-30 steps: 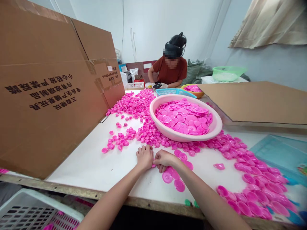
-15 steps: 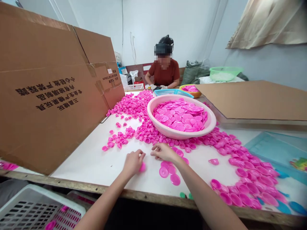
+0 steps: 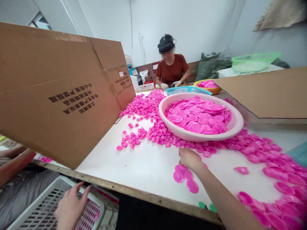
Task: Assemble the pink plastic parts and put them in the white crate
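My left hand [image 3: 71,204] is over the white slatted basket [image 3: 39,202] at the lower left, its fingers spread and nothing visible in them. Some pink pieces show through the basket's slats. On the white table my right hand [image 3: 191,158] reaches in beside small pink discs [image 3: 192,186], fingers curled down; what they hold, if anything, is hidden. Just beyond it lie small pink toy cups [image 3: 163,135]. A pale pink basin [image 3: 201,136] heaped with pink discs stands behind them.
A large cardboard box [image 3: 59,95] walls off the left side. Larger pink pieces [image 3: 285,188] spread along the right. A co-worker [image 3: 174,68] sits across the table behind a blue basket [image 3: 187,90]. Another person's arm [image 3: 14,164] shows at far left.
My left hand has left the table, moving down and left to the basket, and its fingers have opened; the pink disc near it is gone. The view has swung left.
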Action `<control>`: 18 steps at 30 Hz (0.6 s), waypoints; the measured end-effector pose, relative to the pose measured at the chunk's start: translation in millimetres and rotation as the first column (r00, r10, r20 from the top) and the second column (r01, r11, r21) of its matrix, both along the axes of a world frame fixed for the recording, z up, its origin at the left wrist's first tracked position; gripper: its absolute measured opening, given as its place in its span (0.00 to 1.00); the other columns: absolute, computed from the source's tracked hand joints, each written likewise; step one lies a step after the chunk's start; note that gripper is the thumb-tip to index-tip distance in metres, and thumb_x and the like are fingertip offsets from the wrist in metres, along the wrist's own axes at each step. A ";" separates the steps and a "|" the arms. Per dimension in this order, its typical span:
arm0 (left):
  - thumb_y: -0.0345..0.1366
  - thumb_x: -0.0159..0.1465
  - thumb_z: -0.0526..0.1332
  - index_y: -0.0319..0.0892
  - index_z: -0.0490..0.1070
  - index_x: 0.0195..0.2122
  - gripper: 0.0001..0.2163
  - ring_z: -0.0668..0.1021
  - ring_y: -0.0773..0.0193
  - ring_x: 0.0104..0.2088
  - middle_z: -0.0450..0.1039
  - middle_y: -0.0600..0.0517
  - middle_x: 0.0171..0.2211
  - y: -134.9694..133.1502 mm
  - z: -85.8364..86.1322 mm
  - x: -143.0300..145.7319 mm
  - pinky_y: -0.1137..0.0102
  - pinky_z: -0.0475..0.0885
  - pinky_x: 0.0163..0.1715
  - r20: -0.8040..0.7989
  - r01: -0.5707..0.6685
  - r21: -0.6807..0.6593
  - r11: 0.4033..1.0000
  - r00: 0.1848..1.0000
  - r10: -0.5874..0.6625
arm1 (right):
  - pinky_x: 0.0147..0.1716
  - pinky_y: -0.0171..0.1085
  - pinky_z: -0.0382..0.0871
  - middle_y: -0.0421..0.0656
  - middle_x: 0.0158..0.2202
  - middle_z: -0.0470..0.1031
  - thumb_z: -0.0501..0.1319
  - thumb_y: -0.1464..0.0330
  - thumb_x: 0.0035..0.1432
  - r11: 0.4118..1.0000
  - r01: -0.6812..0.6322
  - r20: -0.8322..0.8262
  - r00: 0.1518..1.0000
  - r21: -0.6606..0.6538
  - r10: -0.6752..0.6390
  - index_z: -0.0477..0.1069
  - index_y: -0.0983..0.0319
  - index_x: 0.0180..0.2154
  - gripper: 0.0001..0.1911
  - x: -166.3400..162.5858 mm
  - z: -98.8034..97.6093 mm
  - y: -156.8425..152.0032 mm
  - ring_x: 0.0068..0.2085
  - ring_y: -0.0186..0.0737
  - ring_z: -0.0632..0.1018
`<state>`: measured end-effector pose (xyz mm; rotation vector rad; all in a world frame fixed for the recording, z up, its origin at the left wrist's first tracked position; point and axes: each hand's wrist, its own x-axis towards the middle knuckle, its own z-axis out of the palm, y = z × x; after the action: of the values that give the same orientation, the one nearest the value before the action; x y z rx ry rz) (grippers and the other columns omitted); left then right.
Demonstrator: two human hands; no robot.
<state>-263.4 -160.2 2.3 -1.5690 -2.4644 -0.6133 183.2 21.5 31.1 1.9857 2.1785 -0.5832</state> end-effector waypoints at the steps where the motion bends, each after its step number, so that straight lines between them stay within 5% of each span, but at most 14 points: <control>1: 0.49 0.53 0.51 0.46 0.62 0.35 0.14 0.71 0.55 0.29 0.66 0.53 0.25 21.4 4.8 20.7 0.54 0.68 0.33 -0.038 -0.024 0.082 0.996 0.999 0.027 | 0.22 0.32 0.59 0.47 0.31 0.69 0.59 0.78 0.40 1.000 0.002 -0.004 1.000 -0.013 -0.002 0.66 0.66 0.34 0.14 -0.1 0.6 1.0 0.31 0.43 0.73; 5: 0.39 0.57 0.51 0.44 0.62 0.41 0.12 0.70 0.60 0.40 0.66 0.49 0.38 116.2 16.8 98.1 0.63 0.66 0.42 0.111 0.332 0.126 0.935 0.932 -0.346 | 0.21 0.32 0.58 0.44 0.30 0.69 0.60 0.72 0.41 0.998 0.030 -0.083 0.996 -0.047 -0.034 0.66 0.64 0.32 0.11 4.8 -0.2 7.0 0.30 0.41 0.72; 9: 0.32 0.57 0.52 0.42 0.62 0.42 0.11 0.69 0.61 0.43 0.66 0.48 0.41 177.2 5.5 142.6 0.65 0.64 0.43 0.175 0.429 0.098 0.898 0.881 -0.440 | 0.21 0.30 0.57 0.41 0.29 0.69 0.61 0.71 0.40 1.000 0.014 -0.242 0.970 -0.020 -0.019 0.66 0.63 0.29 0.09 16.2 -7.7 13.8 0.30 0.38 0.72; 14: 0.29 0.57 0.52 0.40 0.60 0.43 0.12 0.69 0.60 0.43 0.65 0.46 0.42 186.8 -12.0 153.2 0.65 0.64 0.42 0.229 0.388 0.113 0.915 0.885 -0.404 | 0.20 0.31 0.57 0.43 0.31 0.68 0.63 0.73 0.35 0.998 0.058 -0.144 0.988 -0.036 -0.063 0.65 0.64 0.30 0.14 26.6 -11.1 17.3 0.30 0.39 0.71; 18: 0.33 0.55 0.57 0.42 0.58 0.43 0.15 0.70 0.63 0.39 0.66 0.50 0.39 173.9 -3.8 164.0 0.69 0.65 0.39 0.296 0.421 0.168 0.891 0.841 -0.453 | 0.19 0.31 0.56 0.43 0.28 0.69 0.61 0.73 0.38 0.997 0.068 -0.125 0.990 -0.044 -0.073 0.64 0.64 0.28 0.10 24.2 -12.7 18.5 0.28 0.39 0.71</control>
<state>-99.4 13.8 -1.5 -2.1650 -2.2307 -1.1310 207.4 40.1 18.4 2.0657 2.1554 -0.7757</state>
